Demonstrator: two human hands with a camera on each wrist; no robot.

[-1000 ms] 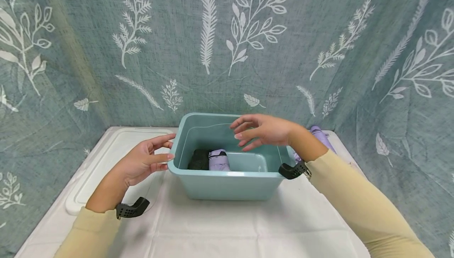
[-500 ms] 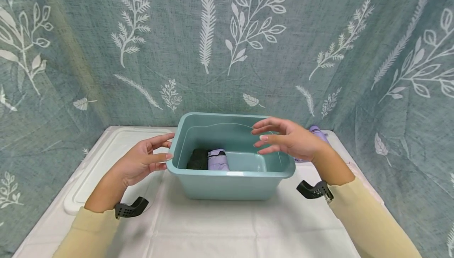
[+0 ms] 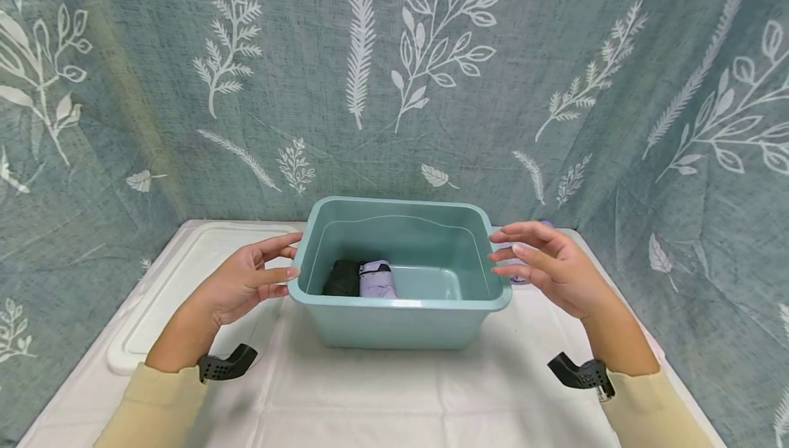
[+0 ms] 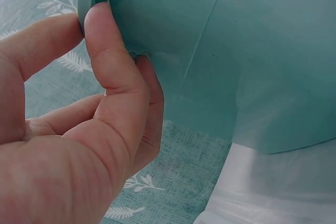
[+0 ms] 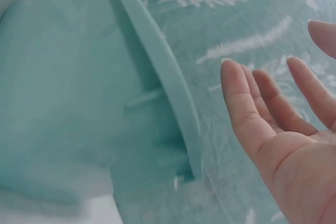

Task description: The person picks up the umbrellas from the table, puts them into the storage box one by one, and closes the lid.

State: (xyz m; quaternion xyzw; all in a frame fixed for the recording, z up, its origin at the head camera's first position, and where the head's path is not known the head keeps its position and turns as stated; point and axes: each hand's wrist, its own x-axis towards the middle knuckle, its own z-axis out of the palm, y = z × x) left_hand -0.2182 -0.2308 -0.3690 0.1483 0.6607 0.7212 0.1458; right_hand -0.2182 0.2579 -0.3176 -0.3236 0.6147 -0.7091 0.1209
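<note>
Blue-green tub (image 3: 397,328) stands at mid-frame

The tub sits a little below the centre of the frame, a glossy moulded box with rounded corners, walls that taper toward the base and a thick rolled rim. Inside, at lower left, two short bundles lie side by side: a matte black bundle (image 3: 342,278) and, touching it, a creased lilac bundle (image 3: 378,281) with a dark band.

At the tub's left edge, the left hand (image 3: 243,280) rests its thumb and fingertips against the rim; whether this grip clasps the plastic or only touches it, I cannot tell. On the other side, the right hand (image 3: 557,273) has a released grip, fingers spread and softly bent, tips just beside the rim and apart from it.

Behind the right hand, a purple item (image 3: 519,280) is mostly hidden. At left, partly behind the left hand, lies a flat white panel (image 3: 179,290) with rounded corners and a raised border. Creased white cloth (image 3: 351,400) covers the counter. Across the upper frame hangs woven grey-green fabric (image 3: 370,153) printed with white leaves.
</note>
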